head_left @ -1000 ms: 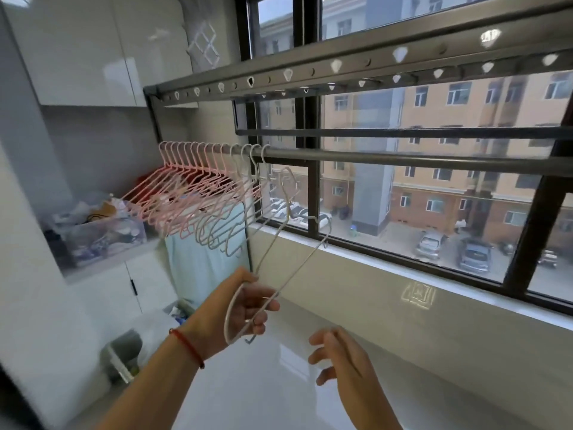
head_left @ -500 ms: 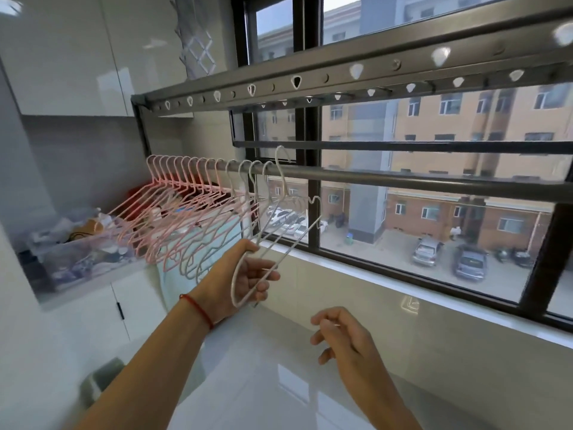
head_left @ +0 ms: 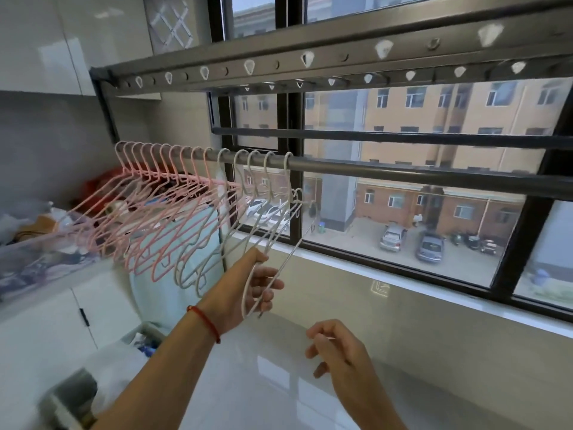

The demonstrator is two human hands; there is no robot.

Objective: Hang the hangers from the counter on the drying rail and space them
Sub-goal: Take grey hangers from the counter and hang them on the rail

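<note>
A round grey drying rail (head_left: pixel 403 173) runs across the window. Several pink hangers (head_left: pixel 161 212) hang bunched at its left end, with a few white hangers (head_left: pixel 214 243) just right of them. My left hand (head_left: pixel 248 283), a red cord at its wrist, grips the lower end of a white hanger (head_left: pixel 276 262) whose hook (head_left: pixel 288 162) sits over the rail at the right end of the row. My right hand (head_left: pixel 338 352) hovers lower over the white counter (head_left: pixel 263 383), fingers loosely curled, holding nothing.
A perforated grey beam (head_left: pixel 310 57) and a second thin bar (head_left: pixel 403 136) run above the rail. A clear box of odds and ends (head_left: pixel 40 243) stands on the left shelf. A light blue cloth (head_left: pixel 173 274) hangs behind the hangers. The black window frame (head_left: pixel 521 243) is at right.
My left hand has lifted the white hanger up and set its hook over the rail, right of the others. My right hand stays low over the counter.
</note>
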